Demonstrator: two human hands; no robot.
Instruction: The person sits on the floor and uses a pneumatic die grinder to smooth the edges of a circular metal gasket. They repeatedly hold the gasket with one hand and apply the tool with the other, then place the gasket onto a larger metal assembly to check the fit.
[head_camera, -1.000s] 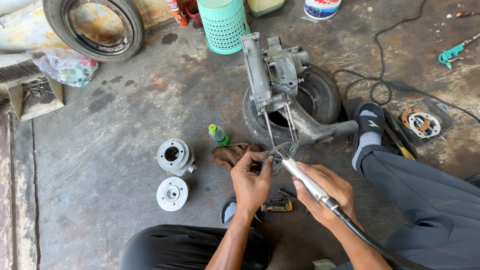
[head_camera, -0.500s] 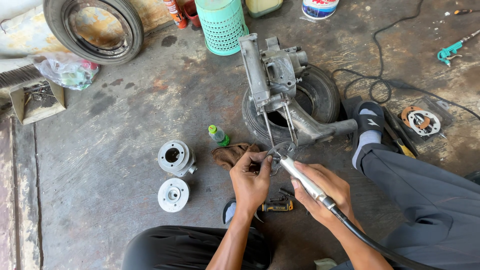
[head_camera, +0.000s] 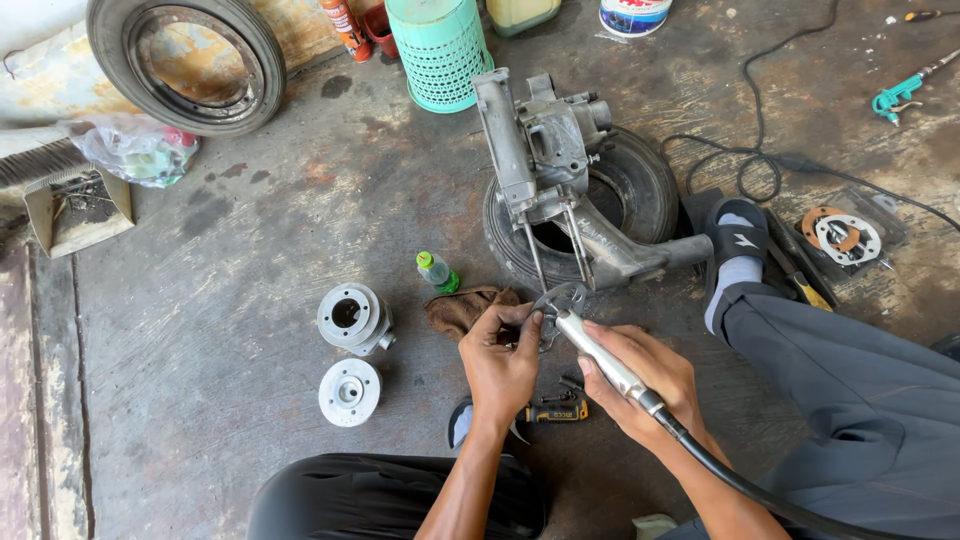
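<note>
A thin metal plate (head_camera: 560, 300) is pinched steady by the left hand (head_camera: 503, 357) beside the engine casing (head_camera: 550, 170), while a grinding tool (head_camera: 600, 355) is gripped pen-like in the right hand (head_camera: 645, 385), tip against the plate.

Stained concrete floor (head_camera: 250, 330) w/ tyre (head_camera: 640, 190), rag (head_camera: 455, 308), cylinder (head_camera: 352, 318).

A thin metal gasket (head_camera: 560, 300) is pinched in the left hand (head_camera: 503, 355). A silver rotary tool (head_camera: 600, 357), trailed by a black flexible shaft, is gripped by the right hand (head_camera: 645, 385), its tip held against the gasket. An engine casing (head_camera: 545, 160) rests on a small tyre (head_camera: 625, 195) just beyond. Two aluminium cylinder parts (head_camera: 352, 318) lie left on the concrete floor (head_camera: 250, 280).
</note>
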